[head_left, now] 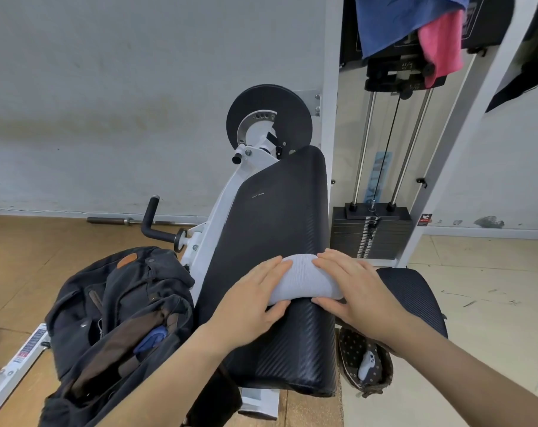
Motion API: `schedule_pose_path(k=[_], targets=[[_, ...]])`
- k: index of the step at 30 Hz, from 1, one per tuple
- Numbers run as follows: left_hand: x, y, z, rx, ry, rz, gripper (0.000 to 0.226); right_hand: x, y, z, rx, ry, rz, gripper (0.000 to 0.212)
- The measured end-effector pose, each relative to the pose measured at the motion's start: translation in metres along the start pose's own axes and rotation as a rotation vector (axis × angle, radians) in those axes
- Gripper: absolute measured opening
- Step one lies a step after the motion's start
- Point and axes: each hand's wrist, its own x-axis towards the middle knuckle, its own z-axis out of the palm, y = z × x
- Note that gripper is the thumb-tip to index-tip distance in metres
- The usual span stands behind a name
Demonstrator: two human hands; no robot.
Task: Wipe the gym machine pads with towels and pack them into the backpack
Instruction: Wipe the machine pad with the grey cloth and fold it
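Backpack (119, 318) close against pad's (280, 211) left side

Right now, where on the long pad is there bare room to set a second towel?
The long pad is bare from the white towel up to its top by the black disc. A smaller bare strip lies below the left hand. The middle is crowded: both hands, right hand, flank the towel.

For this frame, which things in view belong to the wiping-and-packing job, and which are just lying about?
Job:
- white towel, held by left hand and right hand
- long black pad
- seat pad
- backpack, open
- blue towel and pink towel hung on the machine

Lying about:
- weight stack
- dotted pouch
- bar by the wall
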Motion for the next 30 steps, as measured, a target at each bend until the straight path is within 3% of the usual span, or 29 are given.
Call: schedule_pose_path(k=[4,6,9,11,14,17,21,23,26,28,30], targets=[[0.015,0.004,-0.016,-0.136,-0.003,-0.148,0.053,0.015,-0.004,-0.016,0.071,-0.06,0.015,0.052],[0.021,0.006,-0.032,-0.325,-0.079,-0.281,0.038,0.025,-0.01,-0.03,0.35,-0.111,0.184,0.044],[0.021,0.005,-0.045,-0.836,-0.144,-0.476,0.025,0.034,-0.016,-0.041,0.804,-0.101,0.454,0.027],[0.013,0.004,-0.039,-1.054,-0.134,-0.644,0.026,0.032,-0.021,-0.032,0.99,-0.155,0.609,0.018],[0.001,0.006,-0.024,-1.203,-0.089,-0.802,0.04,0.024,-0.026,-0.012,0.971,-0.142,0.685,0.035],[-0.005,0.004,-0.023,-1.241,-0.089,-0.801,0.064,0.024,-0.025,-0.001,0.774,-0.03,0.669,0.044],[-0.009,0.009,-0.025,-1.23,-0.074,-0.778,0.059,0.03,-0.029,-0.001,0.819,0.004,0.715,0.054],[-0.008,0.016,-0.026,-1.246,0.002,-0.787,0.055,0.036,-0.035,-0.01,0.995,0.015,0.788,0.049],[-0.001,0.03,-0.033,-1.368,0.189,-0.788,0.053,0.046,-0.046,-0.028,1.488,0.053,0.879,0.033],[0.006,0.039,-0.039,-1.42,0.275,-0.75,0.053,0.051,-0.057,-0.035,1.676,0.017,0.868,0.045],[0.012,0.051,-0.044,-1.379,0.268,-0.715,0.052,0.056,-0.073,-0.037,1.714,-0.03,0.841,0.054]])
